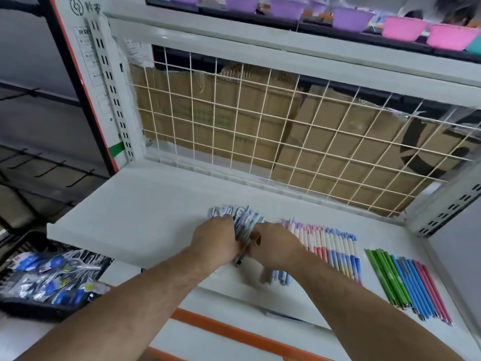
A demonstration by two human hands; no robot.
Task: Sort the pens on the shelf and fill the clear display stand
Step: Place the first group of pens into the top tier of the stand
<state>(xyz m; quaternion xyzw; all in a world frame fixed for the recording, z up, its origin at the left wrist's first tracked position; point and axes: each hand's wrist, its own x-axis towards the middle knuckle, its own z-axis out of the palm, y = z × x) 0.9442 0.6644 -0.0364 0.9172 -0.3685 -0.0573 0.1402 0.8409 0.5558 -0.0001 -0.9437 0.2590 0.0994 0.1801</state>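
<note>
White metal shelf (130,209), smooth, flat. Back panel: white wire grid (260,126), creased brown cardboard (234,113) behind it. Pink and purple plastic tubs (403,28) above. Black basket (28,308) of blue packaged goods lower left. Pen bundle (244,222), blue-grey, mid-shelf, gripped between left hand (216,241) and right hand (276,246), fingers curled round it and hiding barrels. Pastel pen row (333,246) just right of it; slim green, blue, pink pens (408,282) further right.

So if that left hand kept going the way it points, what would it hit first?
The left hand holds the bundle of blue-grey pens; past that, probably the white wire grid at the back, though depth is unclear.
</note>
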